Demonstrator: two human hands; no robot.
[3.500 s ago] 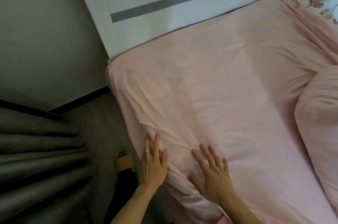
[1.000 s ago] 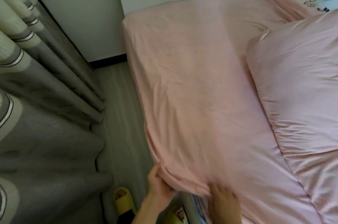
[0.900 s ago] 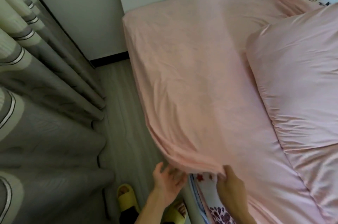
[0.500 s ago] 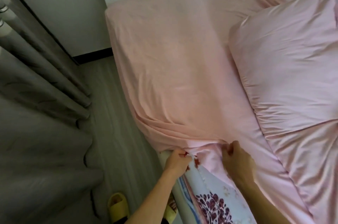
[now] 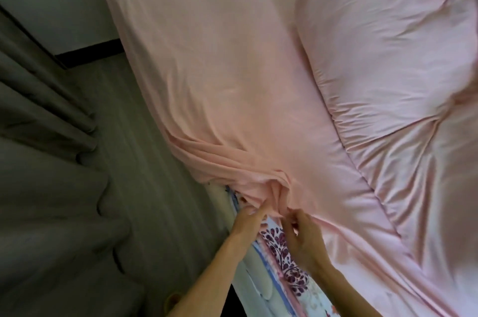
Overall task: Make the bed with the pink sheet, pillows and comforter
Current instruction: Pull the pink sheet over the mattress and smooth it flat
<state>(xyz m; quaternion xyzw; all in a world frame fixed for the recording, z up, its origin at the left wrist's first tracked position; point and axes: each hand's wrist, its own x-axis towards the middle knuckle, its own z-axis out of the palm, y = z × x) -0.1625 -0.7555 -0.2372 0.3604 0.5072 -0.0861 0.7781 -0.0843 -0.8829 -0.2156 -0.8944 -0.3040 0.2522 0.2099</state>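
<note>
Left hand and right hand have drawn together, pinching pink sheet.

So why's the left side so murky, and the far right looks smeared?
Head view: light falls on the pink sheet, leaving the curtain and floor dim; head view, far right: the comforter smears with motion blur, while the left hand and right hand look sharper; its wide-angle lens seems to bow the sheet's left edge.
</note>
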